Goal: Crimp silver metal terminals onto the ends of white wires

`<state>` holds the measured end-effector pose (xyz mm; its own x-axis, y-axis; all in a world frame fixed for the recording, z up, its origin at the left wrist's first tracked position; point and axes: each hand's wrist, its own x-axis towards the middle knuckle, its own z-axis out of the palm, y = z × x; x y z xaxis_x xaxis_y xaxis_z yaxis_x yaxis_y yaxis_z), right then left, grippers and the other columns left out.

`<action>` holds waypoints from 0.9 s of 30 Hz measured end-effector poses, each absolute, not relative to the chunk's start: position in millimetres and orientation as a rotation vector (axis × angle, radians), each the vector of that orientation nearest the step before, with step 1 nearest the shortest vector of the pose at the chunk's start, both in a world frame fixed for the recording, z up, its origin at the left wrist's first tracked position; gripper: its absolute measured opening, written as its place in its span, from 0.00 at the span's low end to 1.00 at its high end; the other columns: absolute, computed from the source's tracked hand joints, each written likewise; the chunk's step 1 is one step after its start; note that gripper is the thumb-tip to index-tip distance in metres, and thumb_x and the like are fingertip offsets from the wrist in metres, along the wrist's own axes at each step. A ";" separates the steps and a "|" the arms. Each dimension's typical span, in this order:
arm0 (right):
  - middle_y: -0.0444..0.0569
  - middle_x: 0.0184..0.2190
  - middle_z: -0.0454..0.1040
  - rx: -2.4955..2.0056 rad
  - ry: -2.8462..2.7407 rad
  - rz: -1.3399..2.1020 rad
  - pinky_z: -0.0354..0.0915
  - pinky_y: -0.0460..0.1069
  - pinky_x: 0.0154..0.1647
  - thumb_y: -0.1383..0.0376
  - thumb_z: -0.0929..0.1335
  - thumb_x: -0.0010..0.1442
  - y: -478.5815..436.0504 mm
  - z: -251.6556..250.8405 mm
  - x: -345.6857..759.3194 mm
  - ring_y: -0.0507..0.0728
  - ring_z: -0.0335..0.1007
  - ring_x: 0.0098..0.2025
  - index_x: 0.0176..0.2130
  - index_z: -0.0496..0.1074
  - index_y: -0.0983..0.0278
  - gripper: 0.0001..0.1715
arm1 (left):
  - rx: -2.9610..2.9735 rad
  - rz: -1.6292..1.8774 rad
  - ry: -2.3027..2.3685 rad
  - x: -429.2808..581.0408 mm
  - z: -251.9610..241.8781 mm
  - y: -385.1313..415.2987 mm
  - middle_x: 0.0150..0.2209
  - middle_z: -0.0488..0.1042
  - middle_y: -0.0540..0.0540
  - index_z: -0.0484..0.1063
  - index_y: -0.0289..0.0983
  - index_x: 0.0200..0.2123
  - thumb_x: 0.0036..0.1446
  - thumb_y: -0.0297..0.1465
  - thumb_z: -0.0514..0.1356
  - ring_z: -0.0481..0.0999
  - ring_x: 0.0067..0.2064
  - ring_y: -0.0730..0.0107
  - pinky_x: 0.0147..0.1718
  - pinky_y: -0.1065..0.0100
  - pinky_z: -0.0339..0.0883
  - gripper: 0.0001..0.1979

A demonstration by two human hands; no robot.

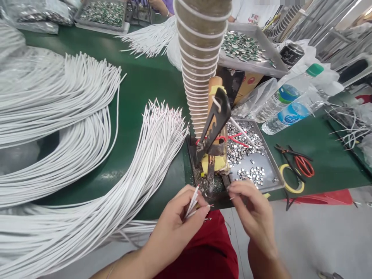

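My left hand [186,215] is closed around a few white cables [192,201], whose thin stripped ends poke out past the thumb and fingers. Facing it, my right hand [252,211] pinches thumb and fingers together; something tiny shows at the fingertips, too small to name. Between and just beyond both hands, a wooden-handled soldering iron [214,87] is mounted upright, tip down, on a dark stand with yellow tape. A metal tray [271,170] of small shiny metal connectors [251,174] lies beyond my right hand. On the left spreads a thick bundle of white cables [151,155].
A ribbed extraction hose [200,50] drops in behind the iron. To the right are water bottles [290,112], pliers [302,164] and a yellow tape roll [283,186]. More cable bundles [72,89] cover the left; a tray of green boards [273,58] stands at the back, near other people.
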<state>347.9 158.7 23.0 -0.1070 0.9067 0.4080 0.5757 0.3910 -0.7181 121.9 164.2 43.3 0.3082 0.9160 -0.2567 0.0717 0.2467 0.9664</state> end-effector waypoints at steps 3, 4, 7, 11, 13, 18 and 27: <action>0.44 0.40 0.81 -1.224 -1.836 0.535 0.72 0.51 0.49 0.74 0.70 0.69 149.1 24.3 333.2 0.53 0.78 0.39 0.48 0.75 0.57 0.13 | 1.120 0.816 1.057 123.5 45.1 167.1 0.34 0.70 0.52 0.71 0.39 0.30 0.65 0.29 0.61 0.68 0.36 0.68 0.37 0.70 0.64 0.09; 0.44 0.39 0.81 -1.206 -1.845 0.553 0.72 0.51 0.49 0.74 0.70 0.69 147.5 24.7 329.5 0.53 0.78 0.38 0.48 0.75 0.57 0.13 | 1.085 0.816 1.043 124.0 45.4 167.3 0.33 0.70 0.52 0.71 0.39 0.30 0.65 0.30 0.61 0.68 0.35 0.69 0.37 0.70 0.64 0.09; 0.45 0.38 0.80 -1.168 -1.845 0.587 0.72 0.51 0.45 0.75 0.70 0.68 145.6 26.7 322.1 0.54 0.76 0.38 0.48 0.75 0.58 0.13 | 0.990 0.802 1.022 125.1 45.6 166.1 0.31 0.71 0.53 0.71 0.39 0.32 0.65 0.30 0.62 0.68 0.33 0.69 0.36 0.70 0.65 0.07; 0.45 0.38 0.77 -1.168 -1.849 0.507 0.71 0.51 0.43 0.76 0.70 0.68 145.0 29.6 318.7 0.55 0.73 0.39 0.49 0.76 0.58 0.15 | 0.943 0.802 1.022 125.5 45.0 164.0 0.34 0.76 0.50 0.71 0.39 0.32 0.64 0.31 0.63 0.71 0.36 0.67 0.40 0.68 0.68 0.07; 0.46 0.39 0.76 -1.179 -1.864 0.446 0.72 0.51 0.43 0.77 0.68 0.69 144.0 29.3 318.5 0.54 0.73 0.40 0.51 0.76 0.59 0.18 | 0.931 0.810 1.027 125.6 45.1 164.6 0.35 0.77 0.49 0.71 0.39 0.32 0.63 0.31 0.64 0.72 0.37 0.67 0.40 0.69 0.69 0.07; 0.50 0.46 0.78 -1.170 -1.836 0.343 0.77 0.49 0.48 0.79 0.68 0.67 141.3 22.0 316.6 0.54 0.79 0.47 0.50 0.73 0.61 0.17 | 0.900 0.833 1.033 124.9 46.9 171.0 0.35 0.76 0.50 0.72 0.38 0.28 0.61 0.29 0.65 0.72 0.36 0.69 0.39 0.70 0.67 0.09; 0.51 0.45 0.82 -1.152 -1.880 0.169 0.79 0.49 0.51 0.79 0.69 0.67 145.3 23.7 308.7 0.54 0.83 0.47 0.47 0.73 0.62 0.15 | 0.809 0.875 0.999 123.7 47.7 176.1 0.36 0.77 0.50 0.73 0.37 0.28 0.60 0.30 0.68 0.72 0.37 0.70 0.40 0.71 0.68 0.09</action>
<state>308.7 145.3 23.7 -0.1638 0.7687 0.6183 0.6463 0.5571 -0.5215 123.7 176.1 47.7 0.2819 0.8916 -0.3544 -0.2340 0.4222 0.8758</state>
